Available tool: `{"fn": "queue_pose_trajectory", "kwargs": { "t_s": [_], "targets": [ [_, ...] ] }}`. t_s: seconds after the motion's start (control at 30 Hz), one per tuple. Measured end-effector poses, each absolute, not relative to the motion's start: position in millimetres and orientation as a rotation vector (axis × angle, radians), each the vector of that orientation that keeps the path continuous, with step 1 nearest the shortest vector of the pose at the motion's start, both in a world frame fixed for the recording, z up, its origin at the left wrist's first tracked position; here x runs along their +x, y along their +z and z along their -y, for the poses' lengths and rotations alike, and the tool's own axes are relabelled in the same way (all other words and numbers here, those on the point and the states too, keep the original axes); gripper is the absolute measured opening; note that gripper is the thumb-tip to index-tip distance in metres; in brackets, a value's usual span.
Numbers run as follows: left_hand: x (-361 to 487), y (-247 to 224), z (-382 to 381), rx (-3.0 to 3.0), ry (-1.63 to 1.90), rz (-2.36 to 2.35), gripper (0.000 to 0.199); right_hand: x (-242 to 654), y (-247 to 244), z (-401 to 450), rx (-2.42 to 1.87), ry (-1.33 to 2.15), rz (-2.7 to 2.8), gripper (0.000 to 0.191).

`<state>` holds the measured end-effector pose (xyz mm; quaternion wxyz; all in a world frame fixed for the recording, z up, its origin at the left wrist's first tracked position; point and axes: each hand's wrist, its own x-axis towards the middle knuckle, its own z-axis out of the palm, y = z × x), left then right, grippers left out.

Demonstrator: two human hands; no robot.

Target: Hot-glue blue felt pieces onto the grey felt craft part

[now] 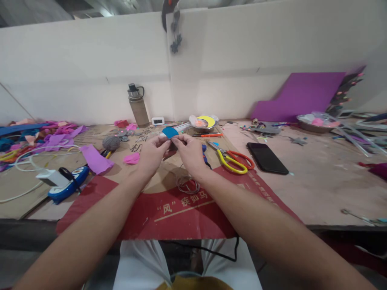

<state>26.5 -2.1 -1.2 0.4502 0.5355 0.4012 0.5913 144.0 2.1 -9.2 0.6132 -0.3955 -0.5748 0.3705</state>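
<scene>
A small blue fan-shaped piece [170,132], like felt or paper, stands up between my two hands above the cardboard. My left hand [156,151] pinches it from the left, and my right hand [190,152] pinches it from the right. The fingertips nearly meet at its lower edge, where a dark bit shows; I cannot make out what that is. Under my hands lies a loose coil of thin wire [188,185] on the red and brown cardboard sheet [181,217]. Scissors [232,160] with one yellow and one orange handle lie right of my right hand.
A black phone [267,158] lies at the right. Left are a blue power strip [69,185], a ball of grey yarn [111,142] and purple scraps [96,158]. A bottle [138,108] and a dish with a yellow crescent [208,121] stand at the back by the white wall.
</scene>
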Motion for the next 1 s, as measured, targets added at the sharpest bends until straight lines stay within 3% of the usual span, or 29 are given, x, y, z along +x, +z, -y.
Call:
{"fn": "queue_pose_trajectory", "kwargs": {
  "t_s": [0.67, 0.87, 1.0],
  "targets": [
    [15.4, -4.6, -11.1, 1.114, 1.631, -0.937, 0.014, 139.5, -12.1, 4.0, -0.865, 0.811, 1.439, 0.017],
    [-11.3, 10.6, -24.1, 0.940, 1.839, -0.881, 0.013, 136.1, -13.0, 17.4, -0.870, 0.765, 1.865, 0.026],
    [-25.9, 10.9, -30.3, 0.886, 1.898, -0.829, 0.015, 145.2, -2.5, 19.7, -0.853, 0.682, 2.163, 0.043]
  ]
}}
